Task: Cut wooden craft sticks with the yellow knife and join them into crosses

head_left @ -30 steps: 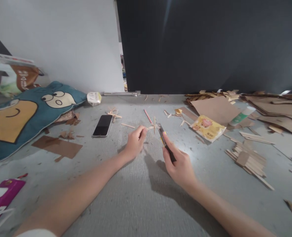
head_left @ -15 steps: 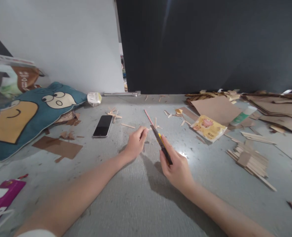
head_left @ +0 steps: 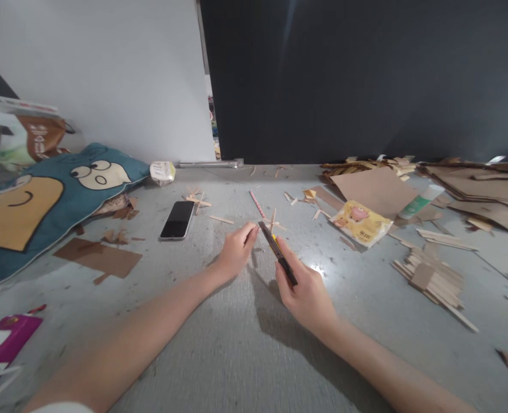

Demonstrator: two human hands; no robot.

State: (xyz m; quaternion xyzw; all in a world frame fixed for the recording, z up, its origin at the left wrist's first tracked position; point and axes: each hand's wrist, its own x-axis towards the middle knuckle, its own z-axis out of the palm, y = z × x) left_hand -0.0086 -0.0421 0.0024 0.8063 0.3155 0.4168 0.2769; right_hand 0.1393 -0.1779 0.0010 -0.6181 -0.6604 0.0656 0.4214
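In my right hand (head_left: 303,287) is a box cutter (head_left: 277,250) with a black handle and a yellow part. Its dark blade points up and to the left, close to the fingertips of my left hand (head_left: 237,249). My left fingers are closed in a pinch, and whatever they hold is too small and hidden to make out. Just beyond the blade, a pink-and-white striped stick (head_left: 257,204) lies on the table, with thin wooden sticks (head_left: 273,218) beside it.
A phone (head_left: 177,220) lies left of my hands, near a blue cartoon cushion (head_left: 73,189) and cardboard scraps (head_left: 99,256). On the right are a yellow packet (head_left: 360,222), a green-and-white tube (head_left: 421,202) and a pile of wooden strips (head_left: 430,278). Dark and white panels stand behind.
The box cutter's tip has shifted slightly down and left, nearer my left fingertips. My left hand keeps its pinch almost in place.
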